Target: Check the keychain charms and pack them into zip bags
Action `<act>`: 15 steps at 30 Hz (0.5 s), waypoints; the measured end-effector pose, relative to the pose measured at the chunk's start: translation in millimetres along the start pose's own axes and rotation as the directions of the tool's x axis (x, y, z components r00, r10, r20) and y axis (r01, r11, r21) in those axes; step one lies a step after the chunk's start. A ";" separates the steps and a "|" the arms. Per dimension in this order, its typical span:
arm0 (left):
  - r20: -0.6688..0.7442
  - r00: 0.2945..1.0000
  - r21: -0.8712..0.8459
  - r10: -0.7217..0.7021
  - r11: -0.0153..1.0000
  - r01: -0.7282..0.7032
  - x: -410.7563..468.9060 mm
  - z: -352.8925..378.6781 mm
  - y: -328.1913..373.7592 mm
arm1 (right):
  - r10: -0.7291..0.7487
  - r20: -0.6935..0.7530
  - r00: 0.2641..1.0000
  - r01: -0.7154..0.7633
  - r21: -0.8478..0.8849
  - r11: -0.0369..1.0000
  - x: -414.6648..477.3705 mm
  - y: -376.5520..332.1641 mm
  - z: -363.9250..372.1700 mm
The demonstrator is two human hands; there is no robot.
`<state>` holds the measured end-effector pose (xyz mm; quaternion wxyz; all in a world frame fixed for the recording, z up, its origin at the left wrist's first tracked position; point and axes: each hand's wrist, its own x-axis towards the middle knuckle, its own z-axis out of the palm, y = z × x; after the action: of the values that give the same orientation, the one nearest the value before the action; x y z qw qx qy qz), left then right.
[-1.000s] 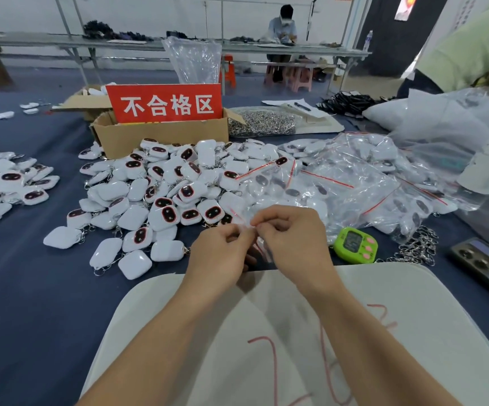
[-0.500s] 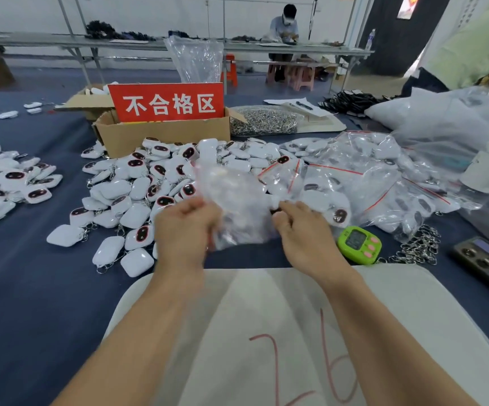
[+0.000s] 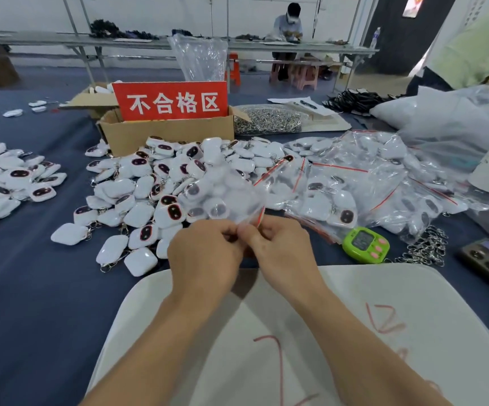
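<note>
I see loose charms (image 3: 137,197) mid-desk (image 3: 32,288), a carton (image 3: 167,134) behind them, filled bags (image 3: 363,183) right, a timer (image 3: 365,244) before those.

Left hand (image 3: 205,259) and right hand (image 3: 281,253), fingers meeting, both pinch the near edge of the clear red-sealed zip bag (image 3: 228,197).

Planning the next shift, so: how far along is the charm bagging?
Done: a heap of filled zip bags lies on the right. In hand: the left hand and right hand pinch the red-striped mouth of one clear bag; its contents are blurred. Left: a big pile of loose charms ahead, plus another pile at far left.
</note>
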<state>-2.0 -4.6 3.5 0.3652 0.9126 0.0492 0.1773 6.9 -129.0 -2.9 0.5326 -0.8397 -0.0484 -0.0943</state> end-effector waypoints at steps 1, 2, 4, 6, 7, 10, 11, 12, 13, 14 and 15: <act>0.007 1.000 -0.103 -0.020 0.994 0.020 0.1 -0.3 1.1 | 0.033 0.002 0.999 -0.033 0.035 0.999 2.0 1.7 -0.2; 0.002 1.000 -0.192 -0.028 0.981 0.028 0.2 -1.4 3.6 | 0.076 0.005 0.997 -0.076 0.091 0.993 4.6 3.0 -0.4; -0.040 0.998 -0.330 -0.050 0.944 0.034 2.6 -1.7 3.0 | 0.172 -0.004 0.985 -0.167 0.224 0.960 10.5 6.7 -2.3; -0.166 0.978 -0.405 -0.125 0.913 0.048 6.4 -3.1 -2.0 | 0.241 -0.024 0.970 -0.224 0.287 0.931 15.8 9.5 -6.8; -0.246 0.961 -0.390 -0.124 0.920 0.019 7.2 -4.2 -4.3 | 0.252 -0.034 0.967 -0.232 0.288 0.929 17.2 10.7 -8.6; -0.388 0.911 -0.168 0.141 0.961 -0.220 -1.2 -8.2 2.5 | 0.219 -0.097 0.971 -0.195 0.209 0.958 15.0 13.3 -8.4; -0.384 0.889 -0.114 0.252 0.942 -0.316 -5.0 -8.6 4.9 | 0.195 -0.120 0.973 -0.172 0.180 0.968 13.5 13.3 -8.1; -0.350 0.866 -0.069 0.357 0.912 -0.404 -8.1 -9.4 6.6 | 0.190 -0.133 0.973 -0.165 0.180 0.970 12.8 12.9 -8.7; -0.294 0.843 -0.032 0.451 0.877 -0.480 -10.5 -10.7 7.8 | 0.202 -0.134 0.970 -0.172 0.206 0.963 13.2 12.5 -10.2; -0.224 0.822 -0.007 0.524 0.842 -0.539 -11.8 -12.4 8.0 | 0.224 -0.125 0.967 -0.191 0.234 0.953 14.7 13.2 -12.8; -0.154 0.803 0.015 0.575 0.814 -0.580 -12.1 -14.9 8.1 | 0.254 -0.105 0.962 -0.220 0.256 0.941 16.9 13.7 -15.8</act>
<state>-19.0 -3.5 15.5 0.3042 0.8619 -0.2064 0.3493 24.2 -149.5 -5.0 0.6403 -0.7599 0.0786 -0.0802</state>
